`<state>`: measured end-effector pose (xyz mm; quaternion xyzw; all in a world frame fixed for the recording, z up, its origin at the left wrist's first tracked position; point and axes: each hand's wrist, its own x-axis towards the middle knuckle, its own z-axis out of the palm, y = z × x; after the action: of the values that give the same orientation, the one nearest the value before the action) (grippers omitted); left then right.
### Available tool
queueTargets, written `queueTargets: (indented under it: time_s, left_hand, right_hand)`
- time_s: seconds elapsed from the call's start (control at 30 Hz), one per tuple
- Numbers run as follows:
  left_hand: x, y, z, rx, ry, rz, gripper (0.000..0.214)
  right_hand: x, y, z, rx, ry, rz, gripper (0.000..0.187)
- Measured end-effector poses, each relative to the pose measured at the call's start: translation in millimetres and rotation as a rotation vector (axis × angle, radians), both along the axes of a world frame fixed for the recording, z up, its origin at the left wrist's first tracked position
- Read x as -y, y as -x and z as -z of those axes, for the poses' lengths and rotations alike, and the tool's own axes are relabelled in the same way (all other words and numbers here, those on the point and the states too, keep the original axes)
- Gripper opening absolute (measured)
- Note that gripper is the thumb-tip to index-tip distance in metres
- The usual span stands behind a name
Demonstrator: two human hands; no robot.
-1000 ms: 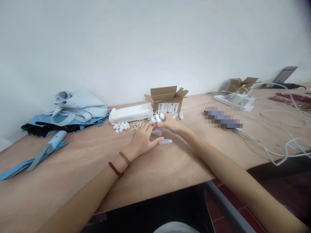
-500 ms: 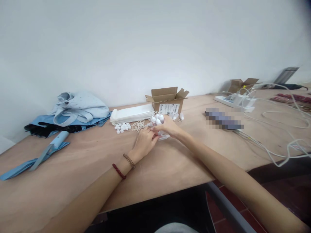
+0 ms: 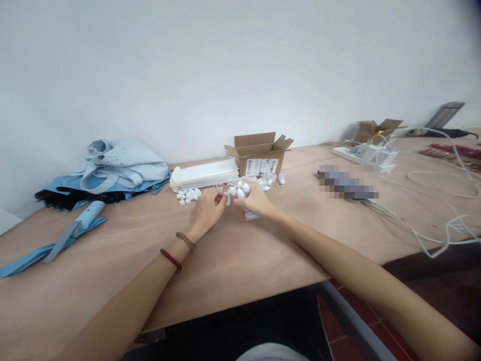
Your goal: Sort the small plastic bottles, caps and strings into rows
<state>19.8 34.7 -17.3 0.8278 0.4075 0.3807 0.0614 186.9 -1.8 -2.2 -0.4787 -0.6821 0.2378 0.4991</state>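
Note:
My right hand (image 3: 259, 200) is wrapped round a bunch of small clear plastic bottles with white caps (image 3: 240, 189), caps facing up. Just left of it, my left hand (image 3: 209, 208) has its fingers curled in; whatever they may pinch is hidden. A small whitish piece shows beside its thumb. Several loose white caps (image 3: 188, 195) lie in a heap beyond my left hand. Thin cream cords (image 3: 218, 186) are partly covered by the hands. A clear bottle (image 3: 251, 216) rests on the table below my right hand, and more bottles (image 3: 271, 179) lie behind it.
An open cardboard box (image 3: 259, 163) stands near the wall beside a stack of white flat sleeves (image 3: 206, 173). At left lie a pale blue bag (image 3: 124, 163) and a folded blue umbrella (image 3: 88, 215). A pixelated phone-like object (image 3: 345, 184), a power strip (image 3: 364, 155) and cables occupy the right.
My left hand has moved left, away from the bunch of bottles, and its fingers have curled. My right hand still holds the bunch, slightly lower and further left.

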Motion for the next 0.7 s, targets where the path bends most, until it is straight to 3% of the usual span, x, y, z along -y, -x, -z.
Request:
queueTargets:
  time_s: [0.07, 0.17, 0.27, 0.37, 0.7]
  left_hand:
    - [1.8, -2.1, 4.5, -0.02, -0.039, 0.043, 0.017]
    - [10.9, -8.5, 6.8, -0.041, -0.057, 0.15, 0.014]
    - [25.7, -17.4, 5.1, -0.092, -0.089, 0.301, 0.016]
    - [38.3, -25.3, 4.4, -0.158, -0.134, 0.368, 0.021]
    - [36.4, -25.5, 7.5, -0.128, -0.119, 0.306, 0.016]
  right_hand:
    - [-13.0, -23.8, -0.2, 0.257, -0.044, 0.209, 0.019]
    - [-30.6, -62.6, 1.5, 0.536, 0.006, 0.411, 0.019]
    - [-39.0, -86.7, 5.4, 0.614, 0.038, 0.359, 0.019]
    - [-40.2, -92.7, 8.6, 0.693, 0.052, 0.303, 0.017]
    - [-37.4, -84.4, 4.9, 1.071, 0.124, 0.37, 0.028]
